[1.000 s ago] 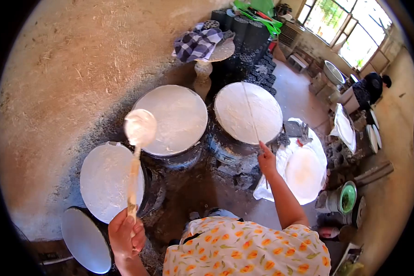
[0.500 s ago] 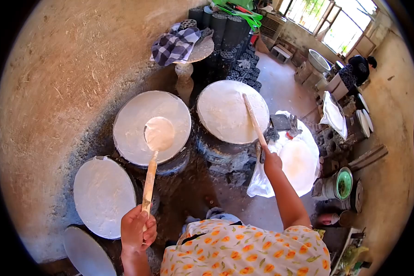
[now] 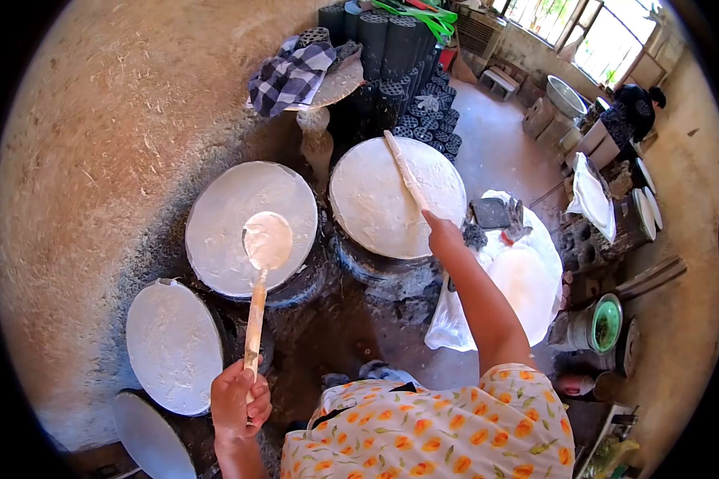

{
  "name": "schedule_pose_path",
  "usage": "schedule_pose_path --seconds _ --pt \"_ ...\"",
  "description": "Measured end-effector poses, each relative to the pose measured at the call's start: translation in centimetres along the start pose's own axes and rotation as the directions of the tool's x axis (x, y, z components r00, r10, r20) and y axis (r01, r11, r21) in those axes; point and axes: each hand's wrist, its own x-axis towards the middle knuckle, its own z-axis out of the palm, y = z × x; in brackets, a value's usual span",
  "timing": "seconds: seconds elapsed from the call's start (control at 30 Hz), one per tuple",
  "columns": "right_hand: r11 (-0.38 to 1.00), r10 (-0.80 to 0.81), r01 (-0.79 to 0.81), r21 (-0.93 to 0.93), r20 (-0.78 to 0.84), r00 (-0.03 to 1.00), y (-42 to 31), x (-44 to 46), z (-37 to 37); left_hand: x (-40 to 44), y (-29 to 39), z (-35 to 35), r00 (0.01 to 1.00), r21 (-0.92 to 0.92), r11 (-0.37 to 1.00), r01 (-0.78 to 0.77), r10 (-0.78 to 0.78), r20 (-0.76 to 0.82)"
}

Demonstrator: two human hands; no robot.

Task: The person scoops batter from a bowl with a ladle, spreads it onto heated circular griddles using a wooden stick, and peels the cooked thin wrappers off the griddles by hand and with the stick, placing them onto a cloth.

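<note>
My left hand (image 3: pixel 241 399) is closed round the wooden handle of a ladle (image 3: pixel 267 239). Pale batter fills the ladle's bowl, which hangs over the middle-left round griddle (image 3: pixel 224 199). In my right hand (image 3: pixel 444 238) is a flat wooden stick (image 3: pixel 406 172), lying across the batter-coated round griddle (image 3: pixel 367 199) at centre. Its far tip reaches that griddle's back rim. Another round griddle (image 3: pixel 176 347) with a whitish surface stands at lower left.
Right of my forearm, a round stand covered in white (image 3: pixel 527 279) carries a pale round sheet. Behind are stacked black honeycomb briquettes (image 3: pixel 430 124) and a pedestal with a checked cloth (image 3: pixel 291 76). A grey lid (image 3: pixel 153 439) is at lower left. Another person (image 3: pixel 633 116) bends far right.
My right hand has moved up and left, sweeping the stick leftward across the griddle. My left hand keeps the ladle in nearly the same place. The view has shifted slightly.
</note>
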Motion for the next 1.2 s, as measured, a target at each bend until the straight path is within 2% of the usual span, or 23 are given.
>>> schedule_pose_path --seconds 0.07,0.2,0.3,0.5,0.57,0.6,0.67,0.7,0.73,0.8,1.0,1.07,1.1,1.17,1.2 --pt "0.996 -0.081 0.080 -0.034 -0.056 0.995 0.3 1.3 0.7 0.2 -0.3 0.3 1.000 -0.009 1.000 -0.004 0.004 -0.009" --pt "0.997 -0.072 0.072 -0.026 -0.024 0.997 -0.3 1.7 0.3 0.4 -0.5 0.7 1.000 -0.004 1.000 -0.011 0.011 -0.015" --pt "0.992 -0.122 0.121 -0.042 -0.025 0.992 0.5 0.9 0.8 0.6 -0.5 0.9 1.000 -0.005 1.000 -0.013 0.013 -0.004" --pt "0.995 -0.102 0.103 -0.015 0.051 0.993 1.1 -4.4 0.9 0.6 -0.4 0.5 0.999 0.010 0.999 -0.052 0.052 -0.004" --pt "0.973 -0.161 0.151 0.174 0.050 0.986 2.2 -6.6 0.6 0.5 -0.3 0.4 0.999 0.002 0.999 -0.047 0.047 -0.017" --pt "0.973 -0.164 0.153 0.173 0.050 0.985 3.3 -7.3 1.4 0.5 -0.3 0.3 0.999 -0.001 0.999 -0.049 0.049 -0.018" --pt "0.932 -0.053 0.136 0.337 -0.246 0.968 5.5 -7.7 3.2 0.3 -0.3 0.2 0.998 0.003 0.998 -0.059 0.059 -0.024" --pt "0.946 0.040 0.026 0.323 -0.197 0.980 5.6 -7.7 2.8 0.3 -0.3 0.2 0.998 0.002 0.998 -0.057 0.057 -0.028" --pt "0.946 0.040 0.026 0.323 -0.194 0.980 5.6 -7.2 3.0 0.4 -0.3 0.3 0.998 0.004 0.998 -0.056 0.056 -0.034" --pt "0.985 -0.002 0.022 0.171 -0.119 0.993 5.8 -6.2 3.6 0.6 -0.4 0.3 0.998 0.012 0.999 -0.046 0.047 -0.041" --pt "0.998 -0.061 0.061 0.027 0.015 0.998 1.9 -3.8 2.3 1.4 -0.8 0.8 0.998 -0.006 0.998 -0.058 0.058 -0.019" --pt "0.996 -0.075 0.077 -0.034 0.066 0.995 1.0 -7.4 2.4 1.1 -0.5 1.1 0.998 -0.005 1.000 -0.030 0.029 -0.061" --pt "0.996 -0.032 0.040 -0.078 0.101 0.994 0.9 -8.7 2.5 0.7 -0.5 1.1 0.997 -0.009 1.000 -0.030 0.029 -0.065" --pt "0.992 0.000 0.018 -0.127 0.140 0.990 1.1 -10.8 2.6 -0.3 -0.4 1.0 0.988 0.363 0.928 -0.088 0.127 -0.084" --pt "0.996 -0.048 0.040 0.083 0.098 0.994 2.0 -11.7 2.3 -0.7 -0.1 1.5 0.986 0.352 0.932 -0.088 0.131 -0.100"
